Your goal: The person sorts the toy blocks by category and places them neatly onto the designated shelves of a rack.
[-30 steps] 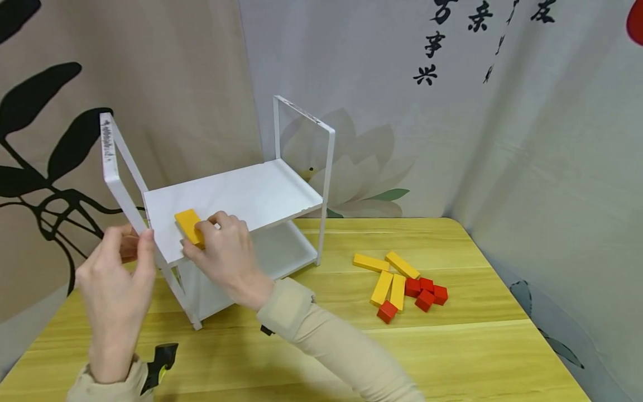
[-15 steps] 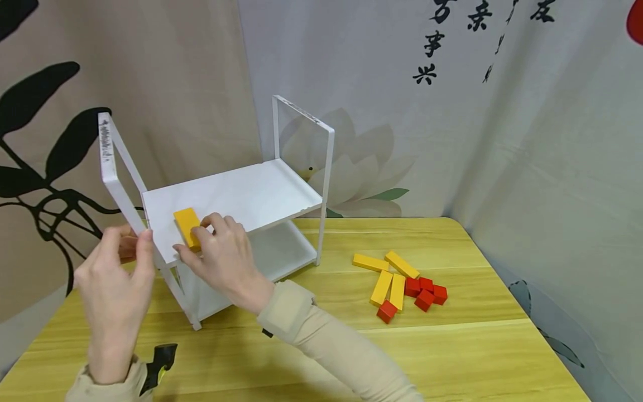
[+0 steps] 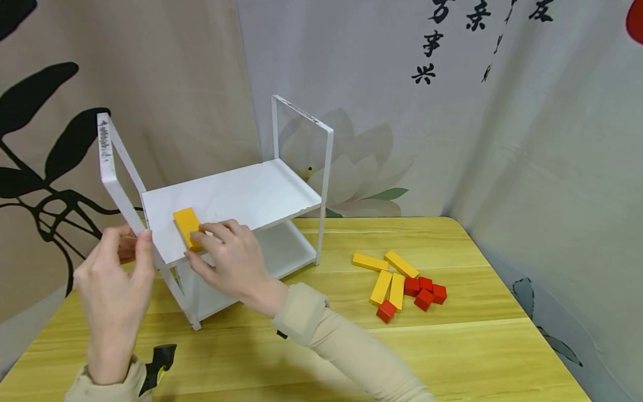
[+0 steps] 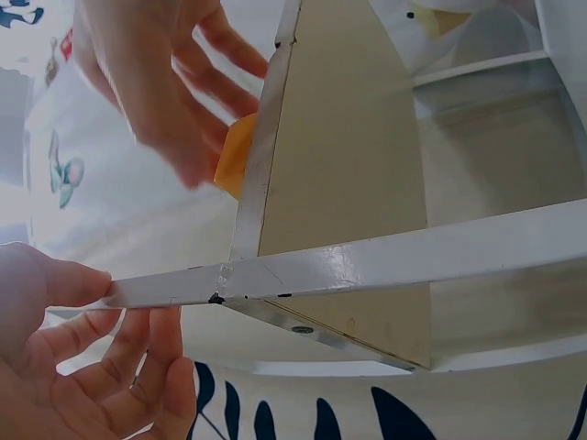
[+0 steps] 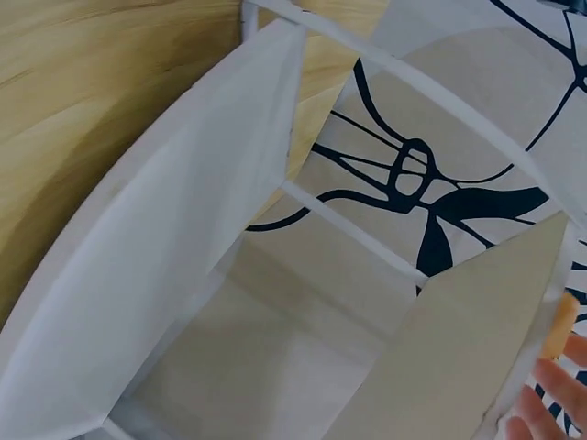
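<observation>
A white two-tier rack (image 3: 251,190) with a raised frame at each end stands on the wooden table. On its top shelf, near the front left corner, lies a yellow block (image 3: 186,222). My left hand (image 3: 116,279) pinches the rack's left front post between thumb and fingers. Beside the block is my right hand (image 3: 232,261), its fingers loosely bent and spread, with fingertips at the block's right side. In the left wrist view the yellow block (image 4: 237,156) shows past the shelf edge, near the right thumb. Whether the fingertips touch it is hard to tell.
To the right of the rack, several yellow blocks (image 3: 382,287) and several red cubes (image 3: 424,300) lie loosely grouped on the table (image 3: 477,346). A printed curtain (image 3: 361,67) hangs behind and at the right. The rack's lower shelf (image 3: 286,251) is partly covered by my right hand.
My right fingers have loosened from the yellow block, and the hand has shifted slightly right and down. The block has straightened a little on the shelf. My left hand keeps its grip.
</observation>
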Demonstrator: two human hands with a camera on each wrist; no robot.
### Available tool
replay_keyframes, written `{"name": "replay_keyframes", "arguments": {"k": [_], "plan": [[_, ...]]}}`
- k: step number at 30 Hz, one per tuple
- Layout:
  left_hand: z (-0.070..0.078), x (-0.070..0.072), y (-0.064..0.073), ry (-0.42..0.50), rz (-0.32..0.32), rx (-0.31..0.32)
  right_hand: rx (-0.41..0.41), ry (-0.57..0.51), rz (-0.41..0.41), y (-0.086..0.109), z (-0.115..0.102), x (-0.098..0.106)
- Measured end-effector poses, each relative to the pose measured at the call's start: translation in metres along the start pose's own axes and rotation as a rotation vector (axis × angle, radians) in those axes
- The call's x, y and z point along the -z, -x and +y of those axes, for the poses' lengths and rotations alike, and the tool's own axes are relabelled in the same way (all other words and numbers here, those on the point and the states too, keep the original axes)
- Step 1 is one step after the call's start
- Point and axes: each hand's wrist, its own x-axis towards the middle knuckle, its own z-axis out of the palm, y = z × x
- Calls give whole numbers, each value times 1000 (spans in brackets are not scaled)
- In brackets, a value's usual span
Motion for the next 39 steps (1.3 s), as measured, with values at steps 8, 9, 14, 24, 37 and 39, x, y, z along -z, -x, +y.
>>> {"name": "replay_keyframes", "arguments": {"k": [8, 9, 14, 24, 37, 39], "plan": [[0, 0, 0, -8, 0, 5, 15, -51, 28, 20, 32, 16], [0, 0, 0, -8, 2, 2, 11, -59, 28, 23, 37, 18], [1, 0, 0, 0, 7, -10, -22, -120, 36, 44, 69, 30], [1, 0, -1, -6, 3, -11, -174, -227, -75, 112, 149, 46], [-1, 0, 0, 3, -2, -6, -529, -432, -511, 202, 252, 58], [-1, 0, 0, 1, -6, -6, -566, -455, -559, 209, 261, 59]]}}
